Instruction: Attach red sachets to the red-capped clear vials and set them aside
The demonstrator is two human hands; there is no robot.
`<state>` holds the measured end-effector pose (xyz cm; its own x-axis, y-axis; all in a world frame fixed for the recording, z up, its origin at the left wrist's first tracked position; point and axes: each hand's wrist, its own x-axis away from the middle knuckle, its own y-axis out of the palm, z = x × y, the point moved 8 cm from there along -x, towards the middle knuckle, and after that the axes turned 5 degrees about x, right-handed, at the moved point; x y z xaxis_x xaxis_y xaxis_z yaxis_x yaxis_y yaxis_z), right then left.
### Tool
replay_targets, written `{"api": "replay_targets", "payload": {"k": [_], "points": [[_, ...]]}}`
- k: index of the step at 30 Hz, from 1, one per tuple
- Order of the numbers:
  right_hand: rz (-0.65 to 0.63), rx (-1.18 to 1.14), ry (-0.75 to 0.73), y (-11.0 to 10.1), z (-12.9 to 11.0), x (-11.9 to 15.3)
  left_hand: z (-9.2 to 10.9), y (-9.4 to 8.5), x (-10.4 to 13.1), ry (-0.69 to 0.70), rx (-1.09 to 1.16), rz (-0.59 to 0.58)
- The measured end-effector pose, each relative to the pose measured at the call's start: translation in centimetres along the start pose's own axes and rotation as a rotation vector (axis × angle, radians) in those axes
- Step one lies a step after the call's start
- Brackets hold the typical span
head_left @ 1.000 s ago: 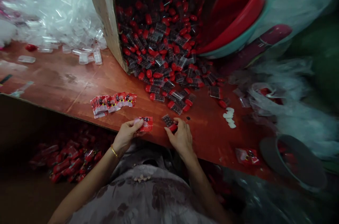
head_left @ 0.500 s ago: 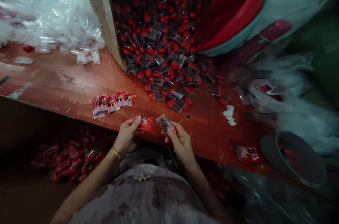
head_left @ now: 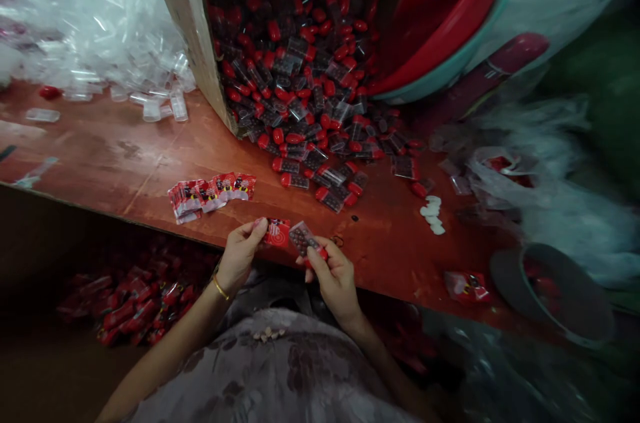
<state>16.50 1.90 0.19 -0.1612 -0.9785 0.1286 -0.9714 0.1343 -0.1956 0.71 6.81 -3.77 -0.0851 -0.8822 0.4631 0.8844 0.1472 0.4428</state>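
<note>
My left hand (head_left: 240,253) pinches a small red printed packet (head_left: 277,233) by its left end, over the table's front edge. Just right of it, my right hand (head_left: 333,276) holds a clear container with a red cap (head_left: 301,238) and dark pellets inside; its clear end points up and left, close beside the packet. A fanned stack of similar red packets (head_left: 213,195) lies on the table to the left. Beyond my hands, many red-capped containers (head_left: 320,123) spill out of a cardboard box.
The cardboard box (head_left: 187,23) stands at the back. Clear empty containers (head_left: 100,29) are heaped at left. A red basin (head_left: 450,9), white pieces (head_left: 433,215), a lone packet (head_left: 467,287) and a grey bowl (head_left: 555,296) are at right. Red packets (head_left: 140,296) lie below the table.
My right hand has moved slightly left with the container, bringing its clear end next to the packet. My left hand is nearly unmoved.
</note>
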Motion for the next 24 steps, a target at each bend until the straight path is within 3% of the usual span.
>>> {"api": "replay_targets", "payload": {"k": [5, 9, 24], "points": [[-0.146, -0.086, 0.111, 0.9, 0.9, 0.0, 1.3, -0.4, 0.2, 0.142, -0.136, 0.038], [-0.164, -0.134, 0.171, 0.9, 1.7, -0.4, 2.5, -0.4, 0.6, 0.234, -0.226, 0.051], [-0.191, 0.014, 0.03, 0.7, 0.7, -1.1, 3.1, -1.0, 1.4, 0.415, -0.326, 0.139]]}}
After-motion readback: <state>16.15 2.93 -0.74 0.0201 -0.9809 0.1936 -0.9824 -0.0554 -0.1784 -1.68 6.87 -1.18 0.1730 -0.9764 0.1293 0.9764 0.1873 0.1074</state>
